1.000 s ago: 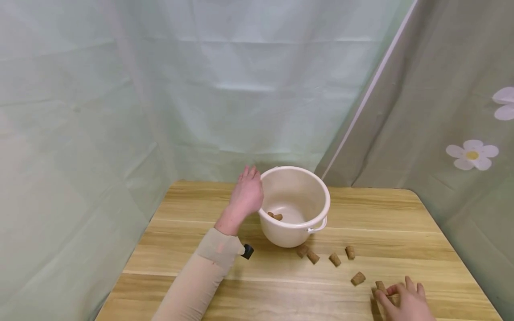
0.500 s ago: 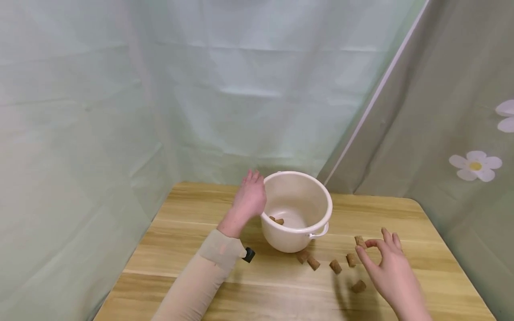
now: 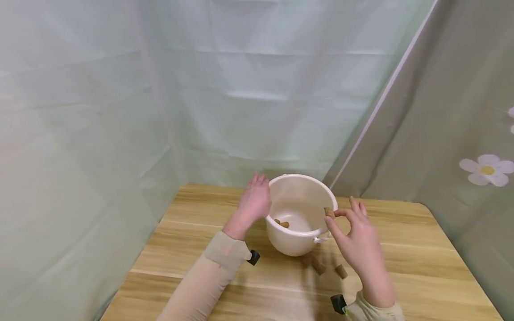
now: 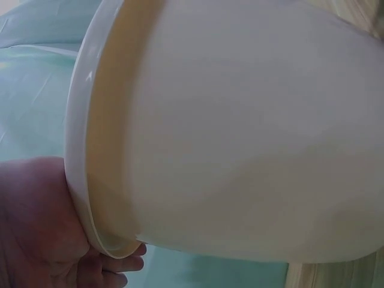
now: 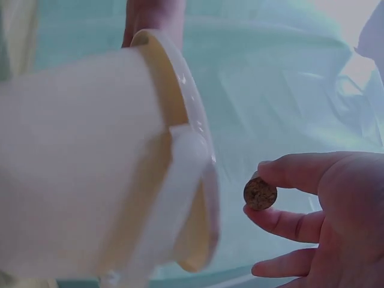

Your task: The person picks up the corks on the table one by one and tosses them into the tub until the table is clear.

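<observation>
A white plastic bucket (image 3: 289, 244) stands on the wooden table, its swing handle (image 3: 321, 239) hanging at the right side. My left hand (image 3: 255, 199) grips its left rim; in the left wrist view, fingers (image 4: 123, 264) curl round beneath that rim (image 4: 77, 150). Between thumb and forefinger, my right hand (image 3: 359, 243) pinches a cork (image 5: 260, 194). That cork is level with the right rim in the head view, overlapping it, while the other fingers stand spread. A few corks (image 3: 284, 224) lie inside on the bucket's bottom.
Loose corks lie on the table in front of the bucket, including one cork (image 3: 341, 271) below my right hand and another cork (image 3: 319, 266) nearer the base. Pale green curtains (image 3: 249, 111) hang behind the table (image 3: 160, 263); a grey flowered curtain (image 3: 433, 133) is at the right.
My right hand has lifted a cork off the table at lower right and carried it up and left to the bucket's rim. My left hand stays at the left rim.
</observation>
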The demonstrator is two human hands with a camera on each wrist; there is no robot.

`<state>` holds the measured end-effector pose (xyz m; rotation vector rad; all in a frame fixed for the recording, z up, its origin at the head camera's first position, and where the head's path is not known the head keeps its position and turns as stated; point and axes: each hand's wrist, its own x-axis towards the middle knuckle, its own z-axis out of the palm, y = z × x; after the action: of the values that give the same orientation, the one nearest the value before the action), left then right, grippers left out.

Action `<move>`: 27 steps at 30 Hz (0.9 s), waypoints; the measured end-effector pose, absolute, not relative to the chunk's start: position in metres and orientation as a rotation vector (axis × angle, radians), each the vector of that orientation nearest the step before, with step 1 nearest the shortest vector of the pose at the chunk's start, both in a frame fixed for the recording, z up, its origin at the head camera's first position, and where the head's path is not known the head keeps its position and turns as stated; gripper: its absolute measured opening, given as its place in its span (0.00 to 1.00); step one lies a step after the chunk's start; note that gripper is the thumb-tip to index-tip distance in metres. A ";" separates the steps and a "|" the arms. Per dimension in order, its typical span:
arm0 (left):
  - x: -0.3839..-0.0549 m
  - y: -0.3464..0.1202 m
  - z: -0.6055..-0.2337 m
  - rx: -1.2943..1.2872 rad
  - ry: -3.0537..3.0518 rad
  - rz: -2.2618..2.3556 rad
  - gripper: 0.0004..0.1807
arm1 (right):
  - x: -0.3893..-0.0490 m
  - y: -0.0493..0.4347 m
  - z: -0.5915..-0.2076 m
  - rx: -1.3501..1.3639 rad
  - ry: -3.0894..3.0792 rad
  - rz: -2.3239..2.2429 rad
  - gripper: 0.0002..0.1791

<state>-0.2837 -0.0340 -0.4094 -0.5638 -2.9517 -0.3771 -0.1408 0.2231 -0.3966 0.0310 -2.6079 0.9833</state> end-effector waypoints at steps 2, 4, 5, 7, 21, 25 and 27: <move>-0.283 -0.032 -0.410 -0.572 -2.953 -0.383 0.27 | -0.143 0.219 -0.399 0.013 -2.619 1.021 0.24; -0.281 -0.031 -0.412 -0.578 -2.950 -0.387 0.26 | -0.145 0.216 -0.402 0.007 -2.630 1.036 0.24; -0.281 -0.030 -0.412 -0.578 -2.949 -0.390 0.26 | -0.146 0.214 -0.404 0.008 -2.634 1.040 0.24; -0.280 -0.030 -0.412 -0.581 -2.946 -0.401 0.26 | -0.148 0.212 -0.406 0.013 -2.643 1.032 0.23; -0.279 -0.037 -0.409 -0.597 -2.914 -0.368 0.26 | -0.156 0.204 -0.408 0.022 -2.630 0.985 0.20; -0.277 -0.038 -0.410 -0.594 -2.921 -0.370 0.26 | -0.155 0.204 -0.409 0.008 -2.635 0.983 0.19; -0.277 -0.038 -0.410 -0.591 -2.925 -0.370 0.26 | -0.154 0.204 -0.409 0.007 -2.633 0.978 0.19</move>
<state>-0.2771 -0.0381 -0.4098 -0.5908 -2.9250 -0.3704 -0.1543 0.2037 -0.4095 0.0070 -2.6334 0.9778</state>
